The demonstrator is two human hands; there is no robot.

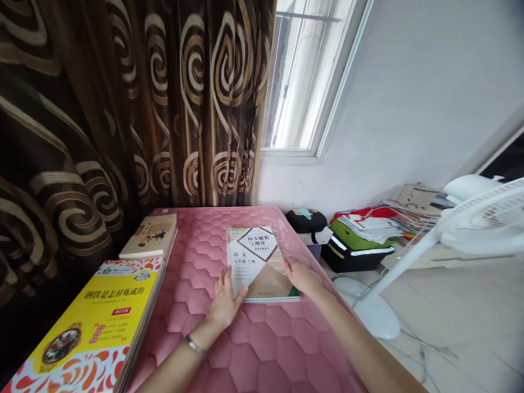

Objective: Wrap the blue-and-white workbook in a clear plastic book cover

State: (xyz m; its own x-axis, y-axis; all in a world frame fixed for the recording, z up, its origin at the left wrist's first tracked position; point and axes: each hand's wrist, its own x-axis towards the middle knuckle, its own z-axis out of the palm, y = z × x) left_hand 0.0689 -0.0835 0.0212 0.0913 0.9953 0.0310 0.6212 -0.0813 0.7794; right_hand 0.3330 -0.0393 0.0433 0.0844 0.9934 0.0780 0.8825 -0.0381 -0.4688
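A workbook (262, 267) with a white, tan and striped cover lies face up on the pink quilted surface (270, 338). My left hand (225, 299) is at its lower left edge, the thumb over the cover and the fingers along the side. On the opposite edge, my right hand (303, 277) grips the workbook with bent fingers. The far left holds a stack topped by a yellow book (112, 311) with red and white patterned ends. Behind that stack lies a smaller beige book (149, 236) on top of other books.
A dark curtain with spirals (196, 98) hangs behind the left side, beside a window (298, 76). To the right are a black case (306, 220), a black box (356, 259), piled papers (417, 204) and a white standing fan (403, 267) on the tiled floor.
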